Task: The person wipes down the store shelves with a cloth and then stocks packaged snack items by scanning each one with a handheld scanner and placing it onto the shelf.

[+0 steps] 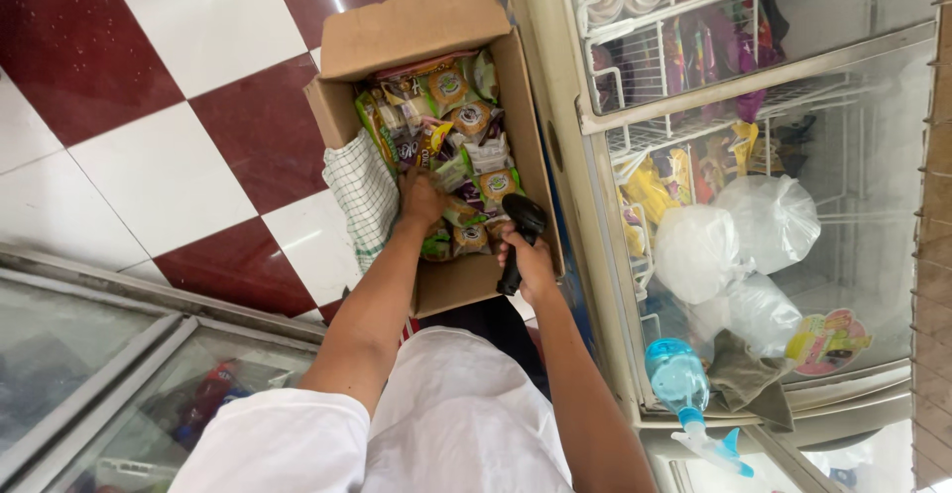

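- Brown corrugated cardboard box [436, 27] stands open on the red-and-white checkered tile floor [169, 156], its flaps folded outward, just beside the glass-topped chest freezer [754, 205].
- Small wrapped snack packets [461, 116] in green, yellow and orange fill the box from its far edge to its near edge.
- A green-checked white cloth [365, 195] hangs over the box's left edge.
- The left hand [421, 200] reaches into the near half of the box, its fingers curled down among the packets; which packet they grip cannot be told.
- The right hand [534, 260] sits at the box's near right corner, its fingers wrapped tightly around the handle of a black handheld barcode scanner [521, 230], whose head points into the box.
- Clear plastic bags [739, 240] lie inside the freezer, and a blue plastic spray bottle [689, 394] lies on its near edge beside a grey rag [749, 379].
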